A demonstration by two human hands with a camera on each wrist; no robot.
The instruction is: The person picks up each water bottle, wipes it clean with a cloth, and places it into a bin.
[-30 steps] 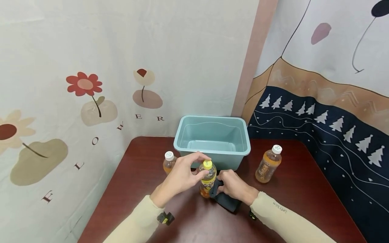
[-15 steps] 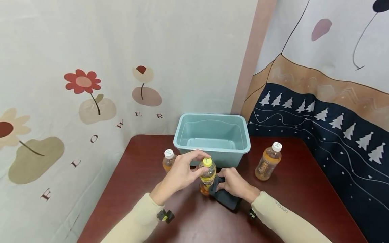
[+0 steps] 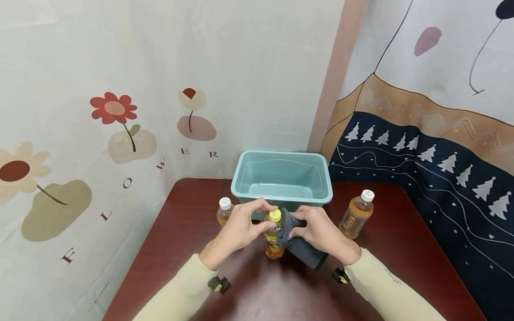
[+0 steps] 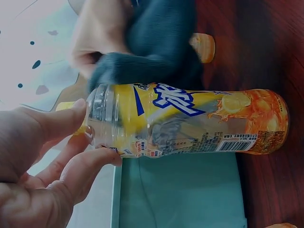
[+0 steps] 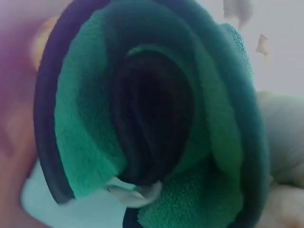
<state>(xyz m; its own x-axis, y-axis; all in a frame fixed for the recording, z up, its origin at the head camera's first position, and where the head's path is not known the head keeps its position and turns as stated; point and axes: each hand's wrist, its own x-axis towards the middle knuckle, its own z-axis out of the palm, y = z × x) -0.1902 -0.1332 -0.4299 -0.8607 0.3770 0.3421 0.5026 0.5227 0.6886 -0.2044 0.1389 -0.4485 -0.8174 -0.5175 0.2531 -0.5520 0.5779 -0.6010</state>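
The left hand (image 3: 241, 225) grips the yellow-capped bottle (image 3: 274, 250) by its top, thumb and fingers at the cap and neck. The right hand (image 3: 324, 231) pinches a dark grey cloth (image 3: 306, 253) between thumb and fingers. The yellow-capped bottle is upright just below the centre of the head view. The cloth is bunched right beside its upper part, the lower end hanging toward the lower right; whether the two touch, I cannot tell. In the left wrist view the bottle crosses the middle of the frame, its yellow label and a barcode showing. In the right wrist view the cloth fills most of the frame, curled into a loop and tinted green.

Farther out, pale sleeves (image 3: 182, 287) cover both arms. Behind the bottle, at the centre, sits a light blue tub (image 3: 277, 171). Left of centre, a white-capped bottle (image 3: 224, 213) is partly hidden by the left hand; right of centre stands another white-capped bottle (image 3: 355, 217). The dark red table (image 3: 188, 214) lies beneath, and a flower-printed backdrop (image 3: 257, 80) fills the upper left.
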